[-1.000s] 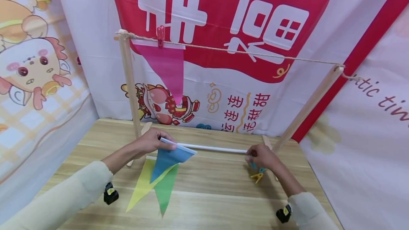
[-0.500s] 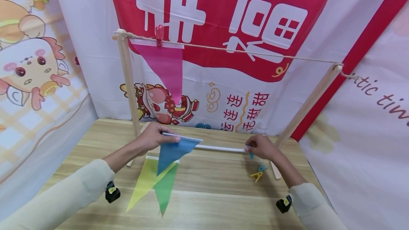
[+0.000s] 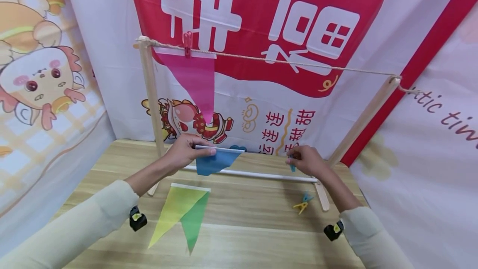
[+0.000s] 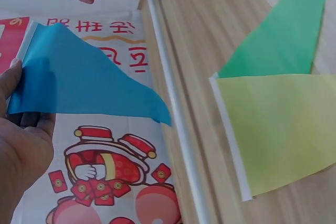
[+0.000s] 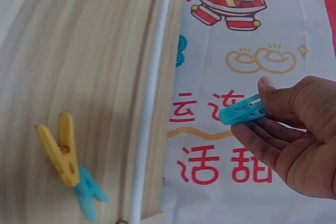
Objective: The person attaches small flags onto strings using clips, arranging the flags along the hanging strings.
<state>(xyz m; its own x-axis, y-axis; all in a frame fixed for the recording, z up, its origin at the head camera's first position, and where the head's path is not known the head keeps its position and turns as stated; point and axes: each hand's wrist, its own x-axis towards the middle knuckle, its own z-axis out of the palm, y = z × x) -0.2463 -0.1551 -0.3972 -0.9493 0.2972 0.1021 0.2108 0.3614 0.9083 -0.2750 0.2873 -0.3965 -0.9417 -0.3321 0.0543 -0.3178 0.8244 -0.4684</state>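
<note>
Risen farther above the white rod (image 3: 261,174), left hand (image 3: 185,151) pinches the light-looking, limp blue pennant (image 3: 218,160) by its white band (image 4: 27,40), probably the best hold; right hand (image 3: 307,159) pinches blue clothespin (image 5: 239,113).

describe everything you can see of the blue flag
The blue flag is a plain triangle of what looks like thin felt or cloth, with a white strip along its top edge. The left hand pinches it near one end of that strip, holding it in the air, unclipped. Its narrow tip bends. In the head view it appears below the pink flag and hides part of the white rod; whether its tip touches that rod is unclear.
</note>
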